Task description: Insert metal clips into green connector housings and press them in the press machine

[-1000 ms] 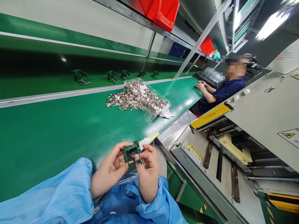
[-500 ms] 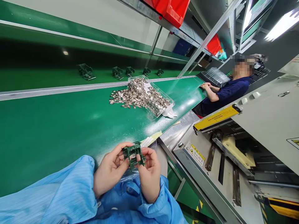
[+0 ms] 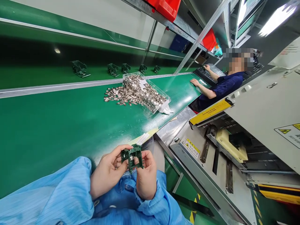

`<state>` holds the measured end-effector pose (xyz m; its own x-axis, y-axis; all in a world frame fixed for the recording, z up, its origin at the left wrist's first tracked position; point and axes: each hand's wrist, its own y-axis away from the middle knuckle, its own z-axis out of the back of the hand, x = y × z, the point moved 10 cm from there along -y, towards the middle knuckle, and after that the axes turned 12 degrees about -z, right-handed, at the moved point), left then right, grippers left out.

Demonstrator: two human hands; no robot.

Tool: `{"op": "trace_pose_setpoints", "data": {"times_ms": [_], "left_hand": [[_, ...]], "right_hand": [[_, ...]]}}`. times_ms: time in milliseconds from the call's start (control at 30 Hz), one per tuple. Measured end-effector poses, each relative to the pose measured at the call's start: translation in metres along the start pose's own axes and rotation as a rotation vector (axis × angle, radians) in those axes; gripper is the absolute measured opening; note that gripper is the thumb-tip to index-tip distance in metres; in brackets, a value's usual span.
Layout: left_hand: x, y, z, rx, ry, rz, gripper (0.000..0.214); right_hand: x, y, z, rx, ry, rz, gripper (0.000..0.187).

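Observation:
A dark green plastic frame with openings and small prongs [image 3: 132, 157] is held up in front of my body, near the bench edge. My left hand [image 3: 109, 170] grips its left side, thumb on the near face and fingers behind. On its right side, my right hand [image 3: 147, 175] pinches it with the thumb in front. Inside the frame a pale or shiny bit shows, too small to make out. Just beyond my hands lies a yellowish sheet with a white gridded label [image 3: 143, 138] at the bench edge.
A clear tray [image 3: 156, 100] of small metal pieces lies on the green bench [image 3: 58, 125], with a pile spilled at its left. Several green frames [image 3: 79, 68] stand behind. At right are a press machine [image 3: 187, 150] and a co-worker [image 3: 217, 87] farther off.
The green frame has turned slightly between my hands, which both still hold it. The view has shifted a little. The co-worker's hands have moved apart, one reaching toward the black rack.

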<state>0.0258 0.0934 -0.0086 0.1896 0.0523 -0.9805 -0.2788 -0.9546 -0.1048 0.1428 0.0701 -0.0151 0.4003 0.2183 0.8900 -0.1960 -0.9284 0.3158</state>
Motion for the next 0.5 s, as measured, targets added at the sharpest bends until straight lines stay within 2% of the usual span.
{"op": "trace_pose_setpoints", "data": {"times_ms": [133, 233, 333, 400, 500], "left_hand": [[0.006, 0.006, -0.005, 0.065, 0.023, 0.037, 0.033], [-0.001, -0.006, 0.015, -0.072, 0.028, -0.004, 0.038], [-0.009, -0.033, 0.027, -0.202, 0.025, -0.059, 0.045], [-0.012, -0.056, 0.016, -0.189, 0.035, -0.092, 0.045], [-0.005, -0.083, -0.017, -0.104, 0.103, -0.093, 0.041]], "right_hand": [[-0.016, 0.006, 0.016, 0.016, -0.064, -0.041, 0.028], [-0.029, -0.002, 0.033, 0.008, -0.036, -0.090, 0.029], [-0.039, -0.021, 0.053, -0.076, 0.066, -0.122, 0.037], [-0.040, -0.035, 0.056, -0.098, 0.140, -0.114, 0.042], [-0.033, -0.051, 0.046, -0.085, 0.245, -0.060, 0.044]]}}
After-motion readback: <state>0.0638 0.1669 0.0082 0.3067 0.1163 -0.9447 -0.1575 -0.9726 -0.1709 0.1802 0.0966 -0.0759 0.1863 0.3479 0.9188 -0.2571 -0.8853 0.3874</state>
